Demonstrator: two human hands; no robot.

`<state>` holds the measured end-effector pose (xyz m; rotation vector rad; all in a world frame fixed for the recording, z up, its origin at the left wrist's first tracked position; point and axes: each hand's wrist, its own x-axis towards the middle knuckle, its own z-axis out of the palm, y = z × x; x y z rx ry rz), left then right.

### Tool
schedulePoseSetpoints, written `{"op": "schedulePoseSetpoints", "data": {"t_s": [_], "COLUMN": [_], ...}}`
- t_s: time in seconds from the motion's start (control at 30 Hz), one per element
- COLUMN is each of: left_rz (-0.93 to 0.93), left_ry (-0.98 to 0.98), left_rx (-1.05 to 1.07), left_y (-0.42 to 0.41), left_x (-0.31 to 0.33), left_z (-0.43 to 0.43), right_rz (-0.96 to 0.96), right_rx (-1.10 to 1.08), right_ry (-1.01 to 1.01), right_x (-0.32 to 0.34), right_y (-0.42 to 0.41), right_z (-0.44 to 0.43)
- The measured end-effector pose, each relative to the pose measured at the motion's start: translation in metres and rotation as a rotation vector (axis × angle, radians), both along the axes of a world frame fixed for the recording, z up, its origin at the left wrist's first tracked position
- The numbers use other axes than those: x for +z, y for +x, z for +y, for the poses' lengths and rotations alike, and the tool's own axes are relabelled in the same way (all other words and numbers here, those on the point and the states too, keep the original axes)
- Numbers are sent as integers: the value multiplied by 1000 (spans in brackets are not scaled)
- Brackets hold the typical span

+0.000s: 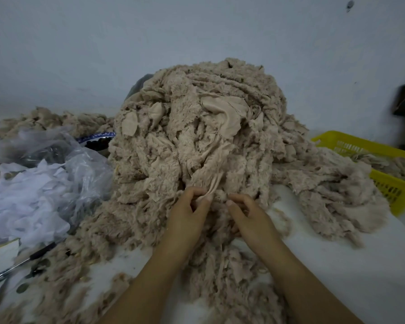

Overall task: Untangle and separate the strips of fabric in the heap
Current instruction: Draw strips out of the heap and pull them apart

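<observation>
Tall heap of beige, fuzzy-edged fabric strips (197, 136) sits mid-bench against the far wall, spilling toward the near edge and to the right. White bench (337, 265) shows bare only at near right.

Both hands work at the near foot of the heap. Left hand (187, 218) — grip pinched on a smooth, pale-beige strip (212, 183) that runs up into the tangle; fingers bunched around its lower end. Right hand (250, 220) sits just beside it, fingers curled into the fluffy mass at the strip's base, grasping fabric there, though which piece exactly is hidden under the fingers. Likely reason for the split hold: one hand to draw the strip, the other to pin the surrounding tangle so the heap does not come along with it.

Yellow slotted plastic basket (384, 174) at right, partly under a spilled tongue of fabric, some beige strips lying in it — probably where sorted pieces go. At left: crumpled clear plastic bag (80, 164) and a pile of white gauzy scraps (28, 197), kept apart from the beige. Near left, a dark slim pen-like tool (33, 256) lies half under loose strips.

Judgement: most of the heap is untouched.
</observation>
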<state>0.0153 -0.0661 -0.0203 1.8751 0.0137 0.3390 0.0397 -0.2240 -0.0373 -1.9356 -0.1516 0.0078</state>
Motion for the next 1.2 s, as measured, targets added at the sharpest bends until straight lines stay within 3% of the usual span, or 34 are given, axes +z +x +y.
{"op": "schedulePoseSetpoints", "data": {"t_s": [0.13, 0.23, 0.33, 0.47, 0.6, 0.77, 0.87, 1.0, 1.1, 1.2], "left_rz": [-60, -82, -51, -43, -50, -62, -39, -34, -41, -96], "left_ry": [-112, -74, -40, 109, 361, 634, 583, 240, 9, -33], "left_rx": [-120, -203, -314, -343, -229, -147, 70, 278, 360, 377], "left_y": [-8, -11, -11, -9, -3, 3, 5, 4, 2, 1], "left_x": [10, 10, 8, 1, -9, -15, -7, 3, 7, 11], "left_z": [-2, -6, -8, -10, -7, -1, 4, 16, 22, 24], "right_rz": [5, 12, 89, 164, 26, -156, -161, -106, -213, -233], "right_rx": [-15, -52, 72, 18, -85, 106, 44, -173, -195, -205], "right_ry": [32, 211, 310, 263, 216, 75, 113, 382, 324, 327], "right_x": [9, 17, 16, 13, 17, 15, 20, 25, 25, 23], "right_y": [-6, -7, -6, -4, 1, -9, -10, -10, -13, -10], "right_z": [1, 3, 4, 6, 0, 4, 2, -1, 6, 6]}}
